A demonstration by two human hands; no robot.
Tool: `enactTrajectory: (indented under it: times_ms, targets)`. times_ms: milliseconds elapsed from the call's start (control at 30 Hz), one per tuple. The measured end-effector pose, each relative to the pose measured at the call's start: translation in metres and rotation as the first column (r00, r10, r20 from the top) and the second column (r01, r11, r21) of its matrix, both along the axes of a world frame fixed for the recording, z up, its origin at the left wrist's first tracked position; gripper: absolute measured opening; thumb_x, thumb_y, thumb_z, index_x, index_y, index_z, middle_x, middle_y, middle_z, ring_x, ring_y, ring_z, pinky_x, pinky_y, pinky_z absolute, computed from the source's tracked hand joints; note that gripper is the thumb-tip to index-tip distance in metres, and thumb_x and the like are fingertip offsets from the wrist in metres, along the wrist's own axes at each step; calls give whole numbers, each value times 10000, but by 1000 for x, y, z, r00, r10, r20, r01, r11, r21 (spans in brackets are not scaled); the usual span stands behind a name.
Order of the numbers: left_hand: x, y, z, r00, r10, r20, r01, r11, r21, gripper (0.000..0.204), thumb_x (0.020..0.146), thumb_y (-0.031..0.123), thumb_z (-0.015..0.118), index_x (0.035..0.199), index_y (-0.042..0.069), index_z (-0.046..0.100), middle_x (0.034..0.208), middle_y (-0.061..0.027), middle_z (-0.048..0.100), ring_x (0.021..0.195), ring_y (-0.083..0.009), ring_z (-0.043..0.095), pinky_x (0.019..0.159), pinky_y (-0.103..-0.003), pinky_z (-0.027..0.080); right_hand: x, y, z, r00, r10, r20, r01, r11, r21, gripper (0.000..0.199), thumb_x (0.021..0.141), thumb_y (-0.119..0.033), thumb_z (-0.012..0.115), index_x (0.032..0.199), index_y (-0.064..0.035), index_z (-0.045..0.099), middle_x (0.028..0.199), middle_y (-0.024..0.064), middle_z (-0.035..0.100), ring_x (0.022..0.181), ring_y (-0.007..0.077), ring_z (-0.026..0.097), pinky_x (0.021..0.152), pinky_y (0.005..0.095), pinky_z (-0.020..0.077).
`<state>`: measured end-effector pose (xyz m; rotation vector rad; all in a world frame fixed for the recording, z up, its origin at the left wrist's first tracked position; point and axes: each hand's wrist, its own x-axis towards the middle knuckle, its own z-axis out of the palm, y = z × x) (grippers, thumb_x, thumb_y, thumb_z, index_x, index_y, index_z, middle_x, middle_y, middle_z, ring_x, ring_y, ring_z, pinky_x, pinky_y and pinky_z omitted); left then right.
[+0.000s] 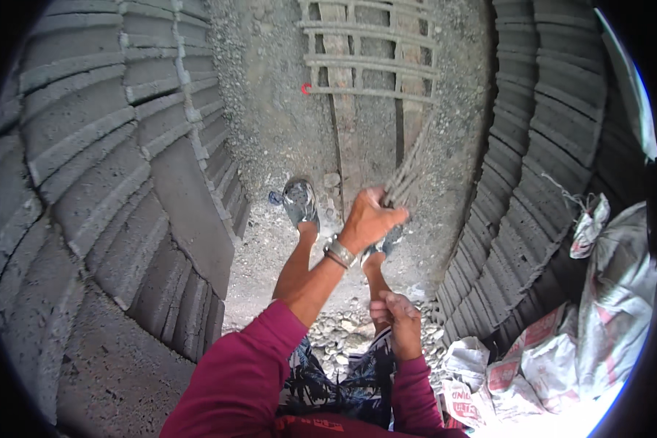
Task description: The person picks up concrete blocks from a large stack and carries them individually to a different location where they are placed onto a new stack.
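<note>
My left hand (372, 220), with a watch (341, 250) at its wrist, is closed round grey rope strands (410, 164). The strands run up to the lower right corner of a grey grid (372, 93) of crossed bars. Wooden planks (344, 131) lie under the grid. A small red piece (306, 89) sits at the grid's lower left corner. Lower down, my right hand (399, 321) hangs close to my right knee with its fingers curled in. What those fingers hold, if anything, is hidden.
Stacked grey concrete slabs (91, 124) rise on the left, and another stack (522, 168) on the right. White and red sacks (544, 365) are heaped at the lower right. Loose stones (343, 339) cover the ground near my feet; dark patterned shoes (300, 202) stand on gravel.
</note>
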<state>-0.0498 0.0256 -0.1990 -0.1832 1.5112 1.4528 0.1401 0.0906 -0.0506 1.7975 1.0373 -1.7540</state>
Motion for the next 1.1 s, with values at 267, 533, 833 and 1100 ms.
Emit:
enactTrajectory:
  times_ms: [267, 533, 833, 1100]
  targets:
    - [-77, -13, 119, 932, -292, -214, 255, 949, -184, 417, 801, 269, 771, 1039, -56, 665, 985, -145, 690, 771, -177, 615, 704, -327, 500, -152, 112, 53, 921, 271, -280, -196, 943, 267, 341, 978, -259, 589, 1123, 42, 653, 912, 123, 716, 784, 154, 660, 740, 282, 517]
    - [-135, -66, 134, 801, 547, -244, -598, 718, -356, 249, 919, 256, 679, 939, 8, 657, 725, -57, 659, 680, -132, 610, 657, -290, 488, -280, 164, -140, 683, 696, -222, -633, 716, 294, 332, 917, -311, 622, 1061, -24, 706, 886, 128, 725, 762, 196, 680, 711, 309, 522]
    - [-185, -101, 30, 291, 854, -432, -956, 281, -88, 205, 953, 183, 616, 867, -2, 640, 728, -100, 630, 740, -217, 631, 804, -385, 516, -371, 29, -317, 438, 899, -9, -764, 377, 523, 428, 852, -419, 620, 1072, -67, 725, 1045, 217, 698, 1052, 382, 645, 980, 438, 440]
    - [-197, -94, -1, 369, 867, -334, -929, 334, -161, 202, 916, 126, 649, 763, 31, 558, 702, -89, 594, 747, -232, 617, 902, -404, 474, -396, -24, -364, 466, 857, 217, -817, 323, 478, 407, 737, -407, 758, 868, -25, 710, 918, 240, 702, 921, 390, 652, 942, 470, 380]
